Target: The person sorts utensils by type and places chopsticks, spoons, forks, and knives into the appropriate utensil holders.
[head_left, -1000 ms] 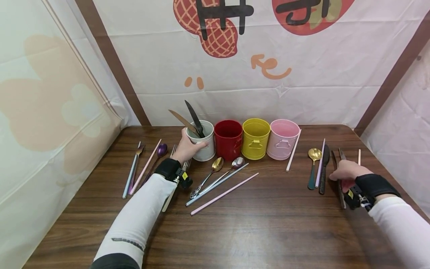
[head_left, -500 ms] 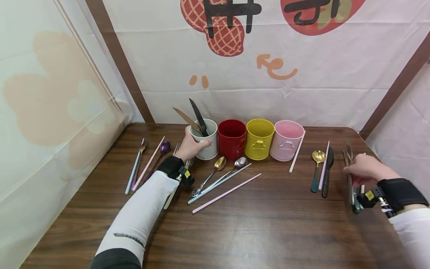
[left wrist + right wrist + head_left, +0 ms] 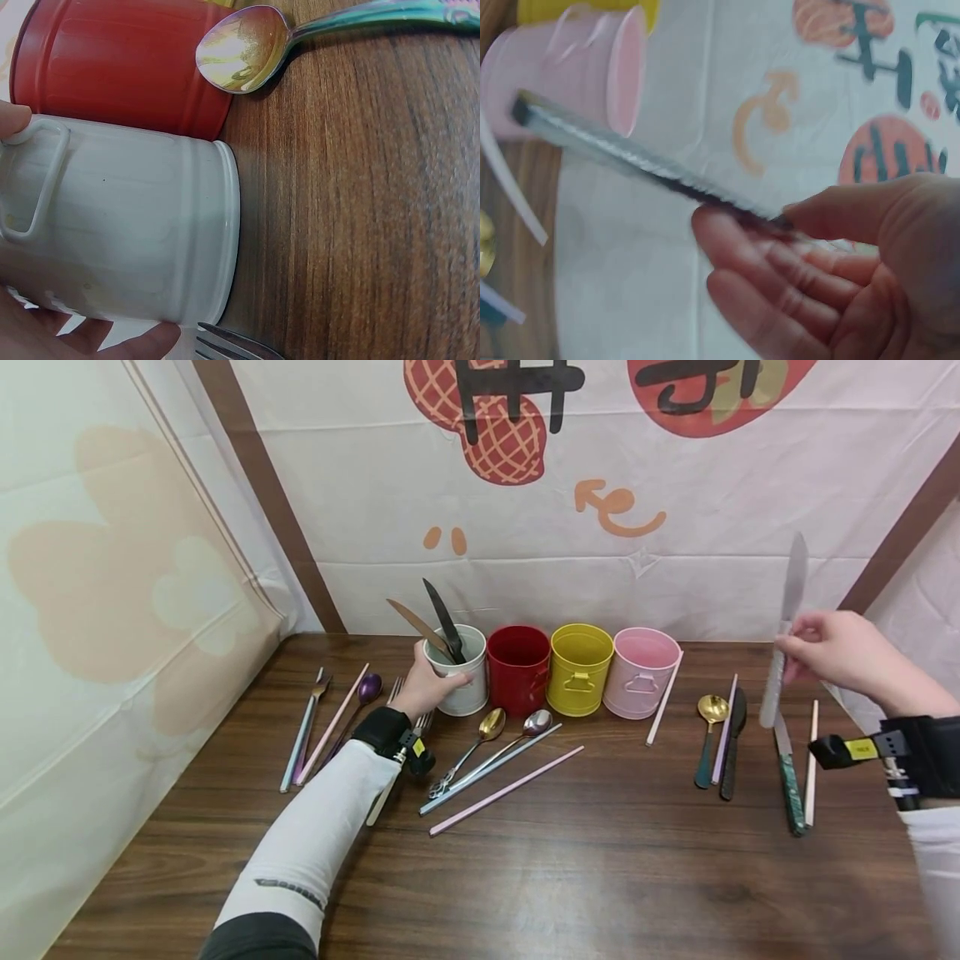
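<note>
Two knives (image 3: 444, 617) stand in the white cup (image 3: 468, 695) the left hand (image 3: 429, 687) grips near the table's (image 3: 600, 877) back edge; the right hand (image 3: 836, 650) pinches another knife (image 3: 794, 585) near the right edge; loose cutlery (image 3: 792, 793) remains.

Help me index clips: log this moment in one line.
left fingers: grip white bucket; right fingers: hold silver knife, blade up; inside white bucket: black knife, brown knife; on table: green-handled knife
</note>
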The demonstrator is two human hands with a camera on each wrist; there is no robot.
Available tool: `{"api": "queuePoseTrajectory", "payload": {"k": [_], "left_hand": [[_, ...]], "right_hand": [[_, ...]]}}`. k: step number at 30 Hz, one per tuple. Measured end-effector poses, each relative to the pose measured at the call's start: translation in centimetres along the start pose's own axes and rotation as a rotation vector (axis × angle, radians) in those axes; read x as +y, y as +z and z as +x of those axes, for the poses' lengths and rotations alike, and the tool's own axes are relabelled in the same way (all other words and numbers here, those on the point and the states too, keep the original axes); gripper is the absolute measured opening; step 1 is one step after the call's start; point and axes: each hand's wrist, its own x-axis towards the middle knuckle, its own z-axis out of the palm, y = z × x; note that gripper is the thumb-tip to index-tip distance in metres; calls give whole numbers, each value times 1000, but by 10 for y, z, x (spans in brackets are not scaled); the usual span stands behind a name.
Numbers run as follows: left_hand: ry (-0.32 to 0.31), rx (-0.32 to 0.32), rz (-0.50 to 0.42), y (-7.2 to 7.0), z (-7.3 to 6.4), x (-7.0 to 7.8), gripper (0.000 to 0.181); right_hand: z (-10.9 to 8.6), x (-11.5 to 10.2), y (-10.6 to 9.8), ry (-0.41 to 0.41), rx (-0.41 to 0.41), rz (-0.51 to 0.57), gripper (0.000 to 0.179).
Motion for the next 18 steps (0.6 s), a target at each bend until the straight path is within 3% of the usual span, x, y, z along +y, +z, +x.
{"api": "queuePoseTrajectory", "payload": {"k": [3, 9, 18], "left_hand": [[14, 6, 8, 2, -1, 2, 93], [17, -5, 14, 1, 0, 1, 93], [18, -19, 3, -1, 0, 2, 90]], "right_hand": [[8, -22, 1, -57, 56, 20, 24], [31, -64, 14, -139, 140, 174, 20], [75, -109, 40, -185, 325, 483, 18]]}}
